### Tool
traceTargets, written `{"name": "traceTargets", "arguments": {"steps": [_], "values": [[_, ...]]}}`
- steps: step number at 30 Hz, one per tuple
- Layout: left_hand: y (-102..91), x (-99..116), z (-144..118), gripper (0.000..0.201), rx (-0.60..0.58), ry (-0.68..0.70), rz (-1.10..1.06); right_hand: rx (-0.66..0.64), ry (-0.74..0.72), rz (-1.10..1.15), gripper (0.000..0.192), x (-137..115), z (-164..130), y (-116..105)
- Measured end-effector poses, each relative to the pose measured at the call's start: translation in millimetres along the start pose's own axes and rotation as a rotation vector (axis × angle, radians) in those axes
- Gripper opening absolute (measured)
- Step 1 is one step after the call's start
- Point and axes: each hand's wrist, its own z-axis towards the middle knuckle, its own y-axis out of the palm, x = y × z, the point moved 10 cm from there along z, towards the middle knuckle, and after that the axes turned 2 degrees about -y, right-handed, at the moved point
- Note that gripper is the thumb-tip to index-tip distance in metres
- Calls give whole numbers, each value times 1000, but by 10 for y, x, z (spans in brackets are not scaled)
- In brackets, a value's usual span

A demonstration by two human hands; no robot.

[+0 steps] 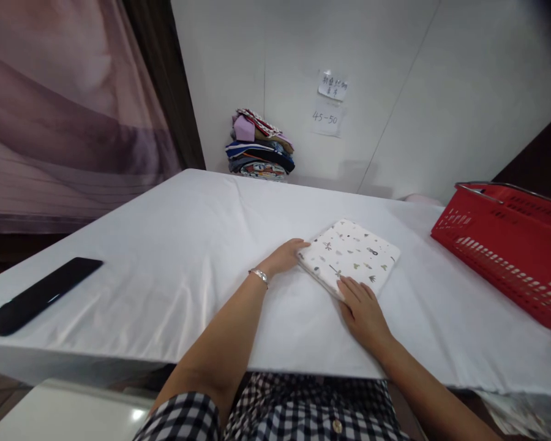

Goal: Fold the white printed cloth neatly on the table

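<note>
A folded cloth (353,254), white with small scattered grey and green prints, lies flat on the white-covered table in front of me. At its left corner is my left hand (284,256), closed on the edge, with a silver bracelet on the wrist. Part of those fingers is hidden from view. My right hand (362,312) grips the near edge, its fingers close together on top of the cloth and the thumb low at the side.
To the right stands a red plastic basket (505,245) with a metal handle. A black, flat, shiny object (41,294) lies at the table's left. Stacked folded clothes (260,147) rise beyond the far edge, by the wall. A white surface (68,413) shows below left.
</note>
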Motion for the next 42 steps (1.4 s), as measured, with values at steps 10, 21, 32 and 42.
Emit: {"name": "traceTargets", "arguments": {"steps": [10, 21, 32, 42], "values": [[247, 205, -92, 40, -68, 27, 202, -11, -89, 79, 50, 460, -188, -137], [1165, 635, -474, 37, -434, 61, -167, -53, 207, 62, 41, 1531, -663, -344], [1014, 415, -252, 18, -186, -57, -384, 21, 239, 356, 31, 619, 425, -316], [758, -18, 303, 16, 144, -474, -654, -229, 501, 165, 27, 773, 968, 99]]}}
